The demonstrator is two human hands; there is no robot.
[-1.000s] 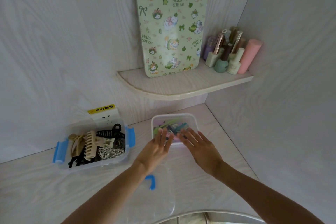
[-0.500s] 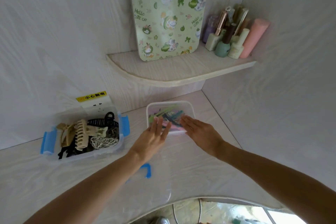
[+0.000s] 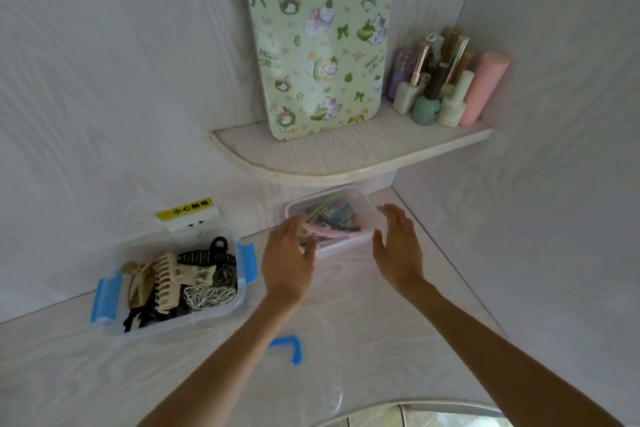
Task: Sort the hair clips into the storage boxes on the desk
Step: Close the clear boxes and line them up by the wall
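Left hand (image 3: 289,262) with straight, relaxed fingers at the near-left corner of the small clear box (image 3: 330,220), grip empty, fingertips overlapping the rim; contact itself hard to tell. Right hand (image 3: 398,246) likewise spread and empty, just beside the box's right wall, thumb toward it. A second ago both palms lay close together over the box's near edge; now parted to either side, flanking the box rather than covering it. Likely meaning: done placing or pressing inside, now set to grasp the box by its flanks and shift it, or to fetch a cover. Inside, a bundle of slim hair clips (image 3: 332,224), pink, green and blue, lying flat. To the left, well apart, a larger clear box with blue latches (image 3: 173,274) holding claw clips (image 3: 169,282) in cream, black and white, open on top. On the table (image 3: 398,340) near the left forearm, a transparent lid with a blue latch (image 3: 289,347), lying flat, probably for the larger box. No loose clips visible on the table, so sorting appears nearly or fully complete; closing the boxes probably remains. Above, a corner shelf (image 3: 329,163) carrying a patterned green board (image 3: 318,45) leaning against the wall and a cluster of nail polish bottles (image 3: 440,87). Yellow warning sticker (image 3: 183,209) over a wall socket behind the larger box.
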